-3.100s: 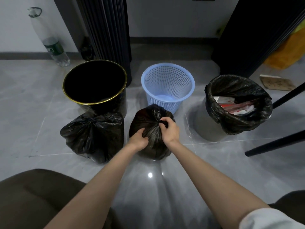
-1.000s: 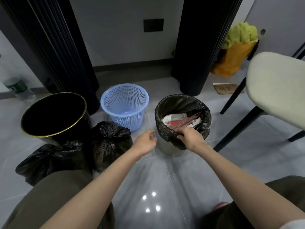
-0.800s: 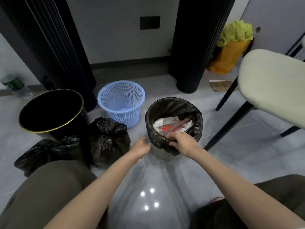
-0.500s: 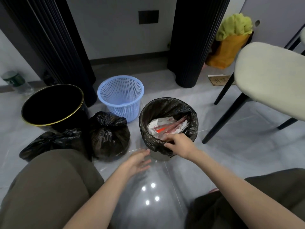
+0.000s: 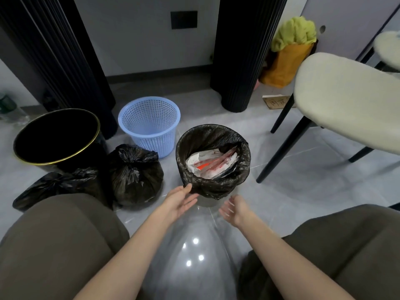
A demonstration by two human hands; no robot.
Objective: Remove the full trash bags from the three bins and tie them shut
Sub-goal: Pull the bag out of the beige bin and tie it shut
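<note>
- While you crouched over the grey floor [image 5: 287, 191], your left hand [image 5: 180, 201] was released, with fingers straight and palm turned inward. Its top fingertip touched the folded-down edge of the black liner [image 5: 218, 188].
- Your right hand [image 5: 236, 210] was released too and held nothing, palm facing the left hand. Its fingers were blurred, just under the liner's overhang, and you couldn't tell if they made contact.
- The third bin [image 5: 205, 202] stood upright just beyond both hands. The liner was still in it, its rim folded over the outside and its mouth untied.
- White and red wrappers [image 5: 211, 164] lay inside the liner, below the rim.
- A tied bag [image 5: 135, 174] sat on the floor left of the third bin, knot on top, just in front of the blue basket [image 5: 149, 124].
- A second tied bag [image 5: 58, 185] lay further left, touching the first. It was partly behind your left knee [image 5: 56, 241] and in front of the black bin [image 5: 57, 137].
- The black bin had a gold rim and stood upright, its inside too dark to read. The blue basket was upright and showed bare mesh.
- A chair [image 5: 346, 100] with a pale seat and black legs stood right of the third bin, apart from it.
- An orange bag [image 5: 285, 63] topped with green cloth [image 5: 292, 32] sat behind the chair by the wall.
</note>
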